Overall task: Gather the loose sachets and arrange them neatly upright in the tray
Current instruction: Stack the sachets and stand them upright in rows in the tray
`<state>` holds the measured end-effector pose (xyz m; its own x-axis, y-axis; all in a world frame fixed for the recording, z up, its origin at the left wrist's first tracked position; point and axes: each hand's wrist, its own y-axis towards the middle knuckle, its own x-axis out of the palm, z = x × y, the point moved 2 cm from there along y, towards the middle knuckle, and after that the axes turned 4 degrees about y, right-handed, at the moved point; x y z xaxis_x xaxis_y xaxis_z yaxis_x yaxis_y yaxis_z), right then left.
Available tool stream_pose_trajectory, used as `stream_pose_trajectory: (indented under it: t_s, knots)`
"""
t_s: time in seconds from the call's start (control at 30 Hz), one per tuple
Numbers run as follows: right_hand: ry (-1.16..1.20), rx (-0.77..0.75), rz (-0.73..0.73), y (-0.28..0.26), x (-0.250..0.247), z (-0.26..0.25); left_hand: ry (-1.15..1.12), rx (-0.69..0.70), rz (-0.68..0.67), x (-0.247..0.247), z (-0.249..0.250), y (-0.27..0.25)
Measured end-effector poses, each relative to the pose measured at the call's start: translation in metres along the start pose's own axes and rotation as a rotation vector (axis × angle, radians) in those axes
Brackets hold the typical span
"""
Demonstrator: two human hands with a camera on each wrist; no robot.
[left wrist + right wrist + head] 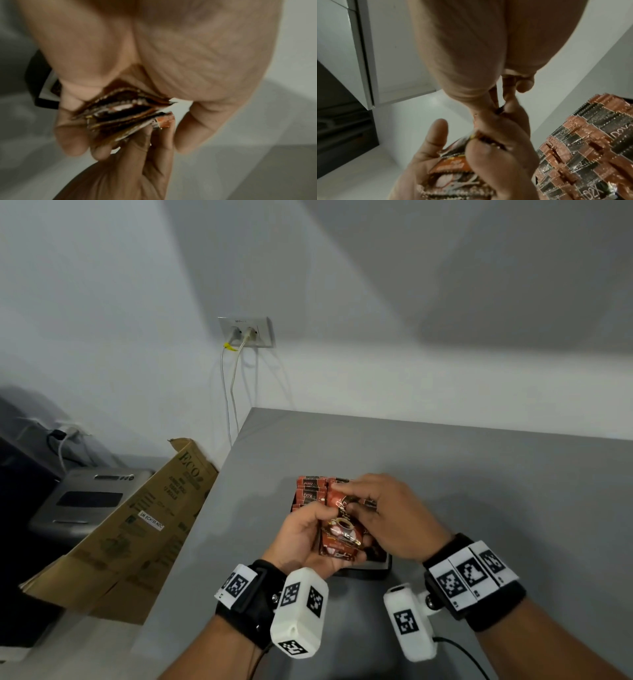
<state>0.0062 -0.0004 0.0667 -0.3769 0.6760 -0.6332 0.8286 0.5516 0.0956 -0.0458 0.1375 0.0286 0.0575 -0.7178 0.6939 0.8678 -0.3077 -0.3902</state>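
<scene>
My left hand grips a small stack of red-brown coffee sachets just above the black tray. In the left wrist view the stack shows edge-on between the thumb and curled fingers. From the right, my right hand reaches in and pinches the stack's top edge; the right wrist view shows that pinch. Several sachets stand upright in rows at the tray's far end, also in the right wrist view. Both hands hide most of the tray.
The tray sits on a grey counter against a white wall. The counter's left edge drops off to a tilted cardboard box and a grey appliance. Two cables hang from a wall socket.
</scene>
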Motion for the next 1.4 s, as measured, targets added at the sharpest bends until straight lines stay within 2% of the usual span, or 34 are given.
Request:
stream_pose_trajectory:
  t_s: [0.13, 0.2, 0.3, 0.4, 0.5, 0.63, 0.8, 0.87, 0.93, 1.03, 1.23, 1.33, 1.4]
  knots:
    - [0.153, 0.026, -0.063, -0.005, 0.000, -0.005, 0.050, 0.060, 0.022, -0.003, 0.002, 0.001]
    - [0.143, 0.060, -0.129, -0.010, -0.003, -0.004, 0.068, 0.073, 0.013, -0.006, 0.002, 0.000]
    - [-0.012, -0.047, -0.174, -0.010, 0.003, -0.003, 0.044, 0.071, 0.009, -0.007, 0.003, -0.001]
    - [0.080, -0.109, -0.140, -0.009, 0.011, -0.005, 0.071, 0.079, 0.075, -0.003, 0.003, 0.002]
    - [0.250, 0.022, -0.136, -0.011, 0.012, 0.003, 0.101, 0.165, 0.197, -0.004, 0.007, 0.005]
    - [0.769, 0.326, 0.131, -0.011, 0.023, 0.016, 0.159, 0.253, 0.241, -0.006, 0.007, 0.009]
    - [0.760, 0.428, 0.299, -0.009, 0.024, 0.018, 0.295, 0.297, 0.251, -0.002, 0.003, 0.011]
    - [0.805, 0.504, 0.401, -0.006, 0.015, 0.026, 0.245, 0.257, 0.243, -0.005, 0.005, 0.009]
    - [0.952, 0.596, 0.465, -0.004, 0.003, 0.031, 0.190, 0.212, 0.234, -0.009, 0.008, 0.008]
    - [1.084, 0.637, 0.391, -0.006, -0.004, 0.030, 0.219, 0.212, 0.262, -0.014, 0.011, 0.009]
    - [1.058, 0.579, 0.150, -0.008, 0.024, 0.012, 0.372, 0.359, 0.287, -0.007, 0.005, 0.015]
    - [1.035, 0.588, 0.157, -0.007, 0.027, 0.014, 0.342, 0.340, 0.291, -0.008, 0.005, 0.015]
    - [1.064, 0.587, 0.223, -0.005, 0.019, 0.017, 0.205, 0.269, 0.261, -0.010, 0.007, 0.012]
